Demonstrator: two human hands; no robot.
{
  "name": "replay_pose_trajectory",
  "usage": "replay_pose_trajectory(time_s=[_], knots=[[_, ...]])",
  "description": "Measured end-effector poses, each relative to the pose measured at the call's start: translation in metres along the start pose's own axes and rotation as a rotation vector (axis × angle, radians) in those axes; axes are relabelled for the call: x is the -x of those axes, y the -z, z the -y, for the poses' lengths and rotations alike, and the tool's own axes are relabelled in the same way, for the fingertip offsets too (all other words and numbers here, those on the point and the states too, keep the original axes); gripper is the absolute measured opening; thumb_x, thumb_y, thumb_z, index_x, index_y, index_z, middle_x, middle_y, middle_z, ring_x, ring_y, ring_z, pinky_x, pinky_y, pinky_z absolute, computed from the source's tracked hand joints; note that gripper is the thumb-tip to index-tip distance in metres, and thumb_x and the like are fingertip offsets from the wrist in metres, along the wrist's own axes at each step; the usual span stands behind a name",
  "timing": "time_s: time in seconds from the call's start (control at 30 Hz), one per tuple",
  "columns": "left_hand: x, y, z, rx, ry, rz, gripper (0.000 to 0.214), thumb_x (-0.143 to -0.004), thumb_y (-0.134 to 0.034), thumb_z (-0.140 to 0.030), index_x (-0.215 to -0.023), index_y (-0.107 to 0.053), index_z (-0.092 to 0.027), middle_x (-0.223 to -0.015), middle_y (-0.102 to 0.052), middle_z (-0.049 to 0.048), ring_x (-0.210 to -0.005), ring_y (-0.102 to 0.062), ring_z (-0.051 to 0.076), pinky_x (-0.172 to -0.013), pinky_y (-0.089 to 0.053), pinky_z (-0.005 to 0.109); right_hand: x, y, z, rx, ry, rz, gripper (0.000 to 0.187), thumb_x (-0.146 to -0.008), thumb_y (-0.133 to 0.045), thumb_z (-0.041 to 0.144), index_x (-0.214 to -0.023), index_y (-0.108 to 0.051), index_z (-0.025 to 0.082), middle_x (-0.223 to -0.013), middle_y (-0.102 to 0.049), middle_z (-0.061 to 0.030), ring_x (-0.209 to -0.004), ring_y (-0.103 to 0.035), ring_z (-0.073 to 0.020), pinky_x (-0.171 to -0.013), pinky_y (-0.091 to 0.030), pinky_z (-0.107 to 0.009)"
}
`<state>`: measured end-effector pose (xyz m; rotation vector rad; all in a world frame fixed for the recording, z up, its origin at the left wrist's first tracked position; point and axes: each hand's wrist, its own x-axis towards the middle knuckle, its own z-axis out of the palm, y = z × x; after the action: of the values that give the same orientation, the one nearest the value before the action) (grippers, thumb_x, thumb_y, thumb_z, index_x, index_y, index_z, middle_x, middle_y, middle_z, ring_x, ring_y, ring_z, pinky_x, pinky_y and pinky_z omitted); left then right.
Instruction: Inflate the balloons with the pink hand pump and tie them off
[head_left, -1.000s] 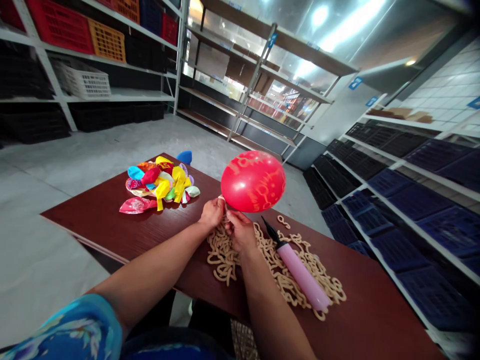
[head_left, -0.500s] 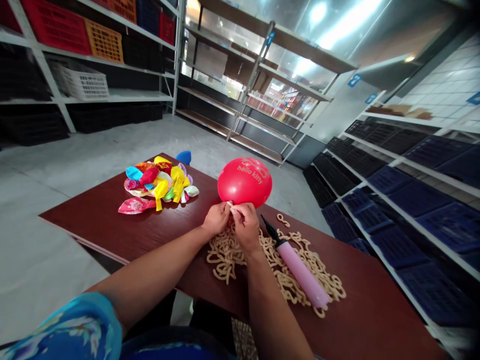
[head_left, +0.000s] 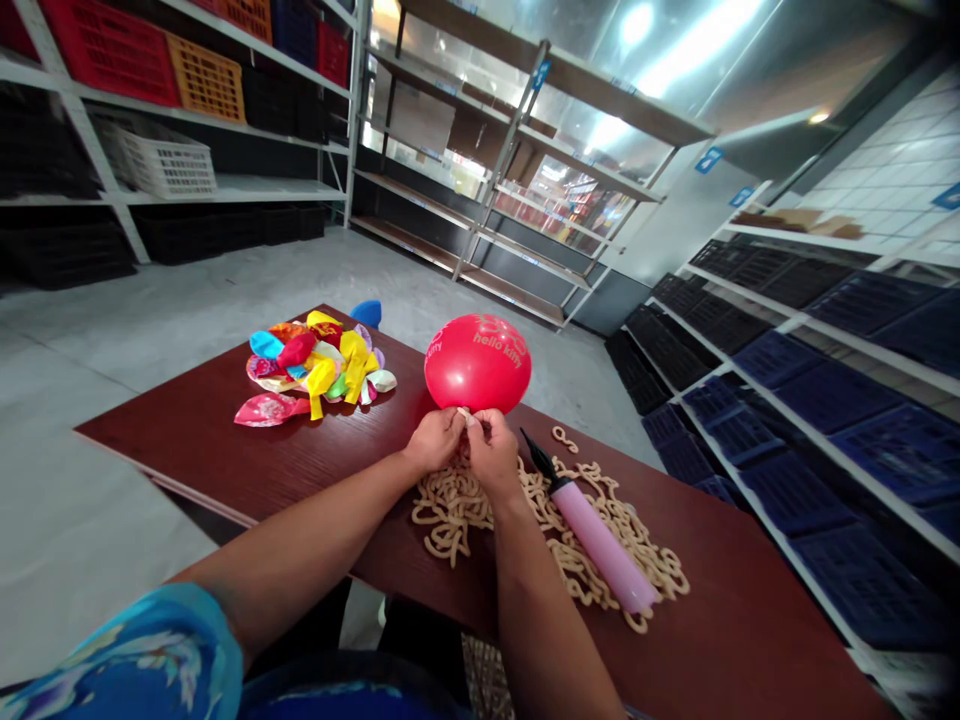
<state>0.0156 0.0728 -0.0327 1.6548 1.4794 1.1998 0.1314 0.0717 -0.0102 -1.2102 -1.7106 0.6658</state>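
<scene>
An inflated red balloon [head_left: 478, 365] printed with "hello kitty" stands just beyond my fingers. My left hand [head_left: 437, 438] and my right hand [head_left: 493, 448] meet at its neck, both closed in a pinch. A small pale bit shows between the fingertips; I cannot make out whether it is a band or a fingertip. Under and around my hands lies a heap of beige rubber bands [head_left: 450, 510]. A pink hand pump [head_left: 604, 545] with a black nozzle rests on the bands, right of my right forearm.
Several uninflated balloons [head_left: 322, 375] in mixed colours lie piled at the far left of the brown table [head_left: 187, 430]. A blue balloon [head_left: 367, 313] shows by its far edge. Metal shelves [head_left: 487, 200] and stacked dark crates [head_left: 795, 400] stand around the room.
The red balloon has shifted a little left and turned, so more of a second print shows on its left side. Both hands stay at its neck, the fingers slightly moved.
</scene>
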Motion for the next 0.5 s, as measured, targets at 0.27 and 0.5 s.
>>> replay_pose_trajectory(time_s=[0.27,0.5], knots=[[0.0006,-0.0051,-0.0053,0.270,-0.008,0.081,0.043,-0.086,-0.031,-0.044,-0.086,-0.062,-0.014,-0.077,-0.063,0.0056,-0.071,-0.056,0.015,-0.066,-0.043,0.025,-0.0008,-0.0072,-0.0001,0.180,0.049,-0.271,0.013,-0.076,-0.049,0.031,-0.077,-0.050,0.018,-0.072,-0.056,-0.0018,-0.066,-0.050,-0.0146,-0.063,-0.039,-0.027],[-0.0049,-0.0049,0.0016,0.251,0.014,0.030,0.036,-0.085,-0.035,-0.041,-0.083,-0.060,-0.014,-0.072,-0.061,0.0042,-0.068,-0.055,0.015,-0.065,-0.043,0.026,-0.0009,-0.0026,-0.0004,0.157,0.257,-0.164,0.013,-0.080,-0.048,0.029,-0.078,-0.055,0.018,-0.076,-0.056,-0.0021,-0.071,-0.051,-0.0136,-0.068,-0.041,-0.026]])
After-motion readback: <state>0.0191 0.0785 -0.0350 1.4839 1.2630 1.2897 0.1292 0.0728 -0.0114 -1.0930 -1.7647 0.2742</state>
